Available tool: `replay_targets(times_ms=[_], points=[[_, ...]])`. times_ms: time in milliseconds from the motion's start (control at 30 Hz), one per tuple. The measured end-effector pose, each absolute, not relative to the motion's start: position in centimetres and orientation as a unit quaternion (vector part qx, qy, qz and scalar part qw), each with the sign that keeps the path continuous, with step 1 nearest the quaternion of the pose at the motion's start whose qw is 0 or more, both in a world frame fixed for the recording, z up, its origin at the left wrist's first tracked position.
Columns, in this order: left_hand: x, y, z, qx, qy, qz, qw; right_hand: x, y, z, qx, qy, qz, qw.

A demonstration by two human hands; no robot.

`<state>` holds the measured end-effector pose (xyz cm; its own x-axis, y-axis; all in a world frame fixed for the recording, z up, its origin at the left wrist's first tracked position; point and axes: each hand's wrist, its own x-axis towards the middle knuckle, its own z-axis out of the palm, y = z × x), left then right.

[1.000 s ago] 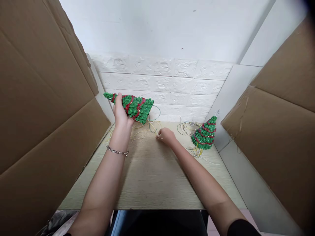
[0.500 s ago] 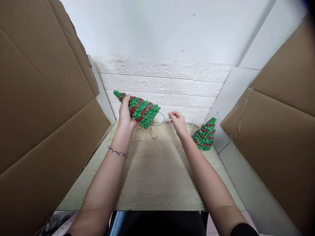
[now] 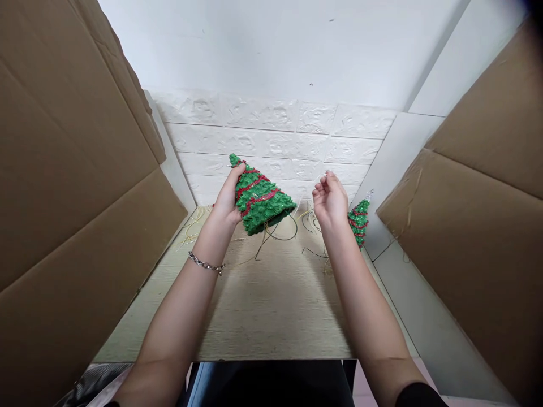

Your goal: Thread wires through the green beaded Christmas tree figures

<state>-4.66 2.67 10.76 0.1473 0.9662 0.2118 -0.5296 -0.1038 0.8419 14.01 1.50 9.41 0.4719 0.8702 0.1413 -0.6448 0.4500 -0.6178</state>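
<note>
A small green Christmas tree (image 3: pixel 263 199) with red garlands is tilted in the air, its tip to the upper left and its base facing lower right. Closed around its upper side is my left hand (image 3: pixel 229 198), thumb lying across the front. Dark green and yellow wires (image 3: pixel 283 238) trail out of the tree's underside. To the right, my right hand (image 3: pixel 331 199) has its fingers curled, with thumb and fingertips pinching a thin pale strand that runs back toward the tree's base. Where exactly the strand ends is too fine to see.
A second, similar tree (image 3: pixel 360 221) with a clear topper stands behind my right forearm. Loose yellow wires (image 3: pixel 195 223) lie at the table's back left, and dark wire pieces (image 3: pixel 316 252) near my right wrist. Cardboard walls (image 3: pixel 76 169) flank the table (image 3: pixel 275 316) on both sides.
The tree in my left hand has moved right and turned its base more downward toward me. My right hand has shifted right and up, palm now turned inward, with a pale strand at the fingertips.
</note>
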Motion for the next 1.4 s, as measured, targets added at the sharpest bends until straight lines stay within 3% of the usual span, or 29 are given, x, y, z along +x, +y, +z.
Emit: replay_targets(times_ms=[200,500,867,1000,1233,1400], points=[[-3.8,1.1,11.1,0.431,0.265,0.495,0.706,13.7,0.5,10.5,-0.18,-0.282,0.535,0.776],[-3.7,0.4,10.9,0.475,0.244,0.43,0.728,13.3,1.2,9.5,-0.263,-0.403,0.466,0.743],[-3.4,0.6,10.7,0.467,0.245,0.445,0.723,13.2,-0.4,10.7,-0.26,-0.406,0.507,0.714],[-3.7,0.5,11.0,0.468,0.245,0.47,0.708,12.8,-0.7,10.5,-0.292,-0.462,0.551,0.63],[-4.1,0.6,11.5,0.462,0.259,0.498,0.687,13.6,-2.0,10.6,-0.373,-0.672,0.504,0.395],[-4.1,0.5,11.6,0.468,0.249,0.503,0.683,14.0,-2.0,10.8,-0.416,-0.674,0.484,0.371]])
